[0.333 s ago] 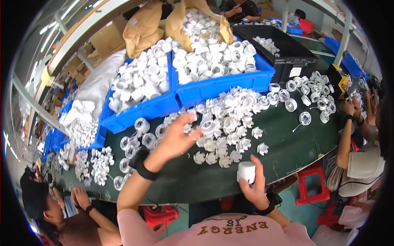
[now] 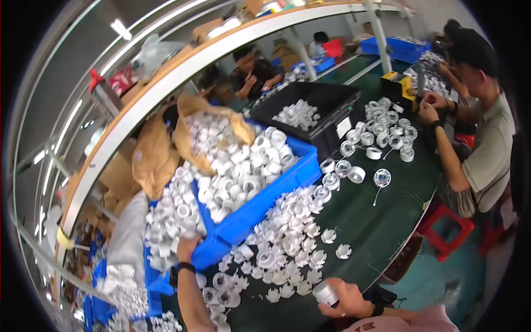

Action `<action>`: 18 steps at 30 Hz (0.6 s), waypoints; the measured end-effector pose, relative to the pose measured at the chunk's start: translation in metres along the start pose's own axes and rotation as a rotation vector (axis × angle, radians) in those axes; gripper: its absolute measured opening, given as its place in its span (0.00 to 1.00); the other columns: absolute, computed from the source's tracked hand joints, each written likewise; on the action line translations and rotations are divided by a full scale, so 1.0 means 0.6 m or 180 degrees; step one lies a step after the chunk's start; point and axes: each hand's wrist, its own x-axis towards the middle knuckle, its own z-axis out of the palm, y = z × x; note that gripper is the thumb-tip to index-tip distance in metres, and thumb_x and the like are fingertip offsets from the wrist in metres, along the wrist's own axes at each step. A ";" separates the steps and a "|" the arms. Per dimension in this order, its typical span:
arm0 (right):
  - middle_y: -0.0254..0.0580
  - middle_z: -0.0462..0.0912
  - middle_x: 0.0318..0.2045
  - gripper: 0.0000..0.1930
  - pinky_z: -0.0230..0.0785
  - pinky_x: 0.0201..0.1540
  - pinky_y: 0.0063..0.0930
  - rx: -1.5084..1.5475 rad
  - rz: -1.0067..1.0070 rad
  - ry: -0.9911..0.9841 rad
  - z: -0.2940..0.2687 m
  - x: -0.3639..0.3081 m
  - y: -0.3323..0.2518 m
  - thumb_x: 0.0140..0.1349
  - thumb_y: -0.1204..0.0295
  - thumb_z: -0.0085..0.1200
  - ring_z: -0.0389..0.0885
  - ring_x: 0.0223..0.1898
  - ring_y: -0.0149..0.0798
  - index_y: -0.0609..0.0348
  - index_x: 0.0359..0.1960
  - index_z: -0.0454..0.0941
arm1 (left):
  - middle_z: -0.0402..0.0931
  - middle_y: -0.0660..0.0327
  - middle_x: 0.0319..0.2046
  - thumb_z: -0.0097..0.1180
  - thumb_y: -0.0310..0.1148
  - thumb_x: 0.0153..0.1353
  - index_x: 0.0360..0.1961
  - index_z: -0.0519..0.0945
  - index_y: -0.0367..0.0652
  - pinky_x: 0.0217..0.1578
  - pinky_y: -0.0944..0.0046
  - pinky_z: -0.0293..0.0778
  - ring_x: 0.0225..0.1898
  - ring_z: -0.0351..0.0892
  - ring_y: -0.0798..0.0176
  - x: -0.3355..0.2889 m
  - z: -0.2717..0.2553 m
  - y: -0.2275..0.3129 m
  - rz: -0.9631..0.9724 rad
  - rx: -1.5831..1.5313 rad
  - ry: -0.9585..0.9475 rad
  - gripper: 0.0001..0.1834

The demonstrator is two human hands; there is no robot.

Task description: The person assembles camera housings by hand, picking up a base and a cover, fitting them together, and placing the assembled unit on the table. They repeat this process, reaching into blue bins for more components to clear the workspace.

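Note:
My left hand (image 2: 189,247) reaches over the rim of the left blue bin (image 2: 166,283), in among white round plastic housings (image 2: 182,210). Its fingers are hidden by the bin wall and the housings. Near the table's front edge, my right hand (image 2: 351,300) is closed around a white cylindrical housing (image 2: 325,293), which is tilted. Between the hands lies a heap of white claw-edged rings (image 2: 285,227). Several round units with clear fronts (image 2: 224,290) are next to my left forearm.
A second blue bin (image 2: 265,202) full of white housings adjoins the first. Behind it stands a black crate (image 2: 332,124) with small pale parts. Finished-looking round units with wires (image 2: 381,177) lie on the green table (image 2: 381,232). A co-worker (image 2: 481,122) sits at the right, near a red stool (image 2: 445,229).
My left hand has gone from above the claw-edged rings to the left blue bin. The view has turned and tilted. My right hand still holds the white housing.

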 end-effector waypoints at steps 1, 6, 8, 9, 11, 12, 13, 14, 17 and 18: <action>0.53 0.80 0.32 0.35 0.76 0.30 0.39 -0.0037 0.0000 -0.0133 -0.003 0.004 -0.009 0.44 0.58 0.68 0.82 0.27 0.52 0.67 0.49 0.67 | 0.78 0.37 0.43 0.64 0.63 0.38 0.43 0.78 0.28 0.49 0.50 0.71 0.48 0.78 0.41 0.003 -0.003 -0.016 0.0155 -0.0038 -0.0001 0.45; 0.55 0.80 0.32 0.34 0.76 0.31 0.39 0.0067 -0.0318 -0.0034 -0.003 0.002 -0.006 0.46 0.58 0.67 0.82 0.29 0.54 0.66 0.50 0.65 | 0.79 0.39 0.40 0.66 0.59 0.36 0.49 0.70 0.27 0.49 0.50 0.71 0.46 0.79 0.41 -0.045 -0.023 0.024 0.0227 -0.0319 0.1013 0.48; 0.55 0.80 0.31 0.34 0.75 0.30 0.40 0.0181 -0.0360 -0.0160 -0.013 0.005 -0.015 0.47 0.59 0.67 0.81 0.28 0.56 0.65 0.51 0.64 | 0.78 0.39 0.40 0.67 0.56 0.36 0.49 0.67 0.28 0.48 0.51 0.72 0.45 0.79 0.40 -0.065 -0.034 0.018 0.0651 -0.0534 0.1470 0.47; 0.55 0.80 0.32 0.34 0.75 0.31 0.40 0.0216 -0.0269 -0.0168 -0.016 0.007 -0.016 0.47 0.60 0.67 0.81 0.28 0.56 0.65 0.51 0.64 | 0.78 0.40 0.41 0.67 0.53 0.39 0.49 0.68 0.29 0.46 0.52 0.73 0.44 0.79 0.41 -0.097 -0.047 0.056 0.0550 -0.0710 0.1578 0.44; 0.56 0.78 0.37 0.33 0.74 0.36 0.39 0.0421 -0.0230 -0.0202 -0.017 0.006 -0.018 0.47 0.63 0.67 0.81 0.34 0.55 0.64 0.52 0.66 | 0.78 0.43 0.41 0.67 0.45 0.43 0.49 0.68 0.32 0.43 0.54 0.74 0.43 0.80 0.45 -0.143 -0.079 0.077 0.0618 -0.1636 0.1562 0.37; 0.53 0.76 0.41 0.32 0.72 0.41 0.35 0.0541 -0.0324 -0.0201 -0.022 0.012 -0.025 0.47 0.67 0.67 0.78 0.39 0.50 0.62 0.54 0.68 | 0.78 0.46 0.41 0.67 0.41 0.45 0.49 0.68 0.33 0.41 0.54 0.75 0.42 0.80 0.47 -0.154 -0.088 0.066 0.0827 -0.2395 0.1419 0.34; 0.50 0.75 0.41 0.32 0.71 0.42 0.33 0.0661 -0.0134 -0.0240 -0.026 0.013 -0.028 0.48 0.68 0.67 0.77 0.40 0.48 0.62 0.55 0.68 | 0.78 0.49 0.40 0.66 0.38 0.47 0.49 0.68 0.33 0.40 0.56 0.76 0.42 0.80 0.50 -0.204 -0.103 0.111 0.0786 -0.3038 0.0764 0.31; 0.48 0.74 0.42 0.32 0.69 0.44 0.31 0.0787 0.0050 -0.0290 -0.031 0.012 -0.032 0.49 0.69 0.66 0.76 0.40 0.45 0.61 0.56 0.69 | 0.77 0.51 0.40 0.65 0.34 0.49 0.49 0.69 0.34 0.39 0.57 0.76 0.42 0.80 0.52 -0.288 -0.118 0.154 0.0709 -0.3663 0.0109 0.28; 0.43 0.72 0.46 0.33 0.67 0.49 0.29 0.2025 0.0467 -0.0817 -0.042 0.022 -0.067 0.50 0.74 0.66 0.74 0.46 0.36 0.60 0.58 0.63 | 0.76 0.52 0.43 0.63 0.30 0.50 0.50 0.67 0.36 0.45 0.58 0.76 0.42 0.80 0.53 -0.468 -0.099 0.170 0.1141 -0.4419 -0.1368 0.27; 0.42 0.72 0.48 0.33 0.67 0.50 0.28 0.2702 0.0757 -0.0955 -0.040 0.019 -0.078 0.51 0.75 0.66 0.74 0.48 0.34 0.59 0.57 0.62 | 0.76 0.51 0.44 0.62 0.29 0.50 0.52 0.66 0.36 0.48 0.59 0.75 0.43 0.80 0.53 -0.528 -0.082 0.180 0.1267 -0.4498 -0.1670 0.28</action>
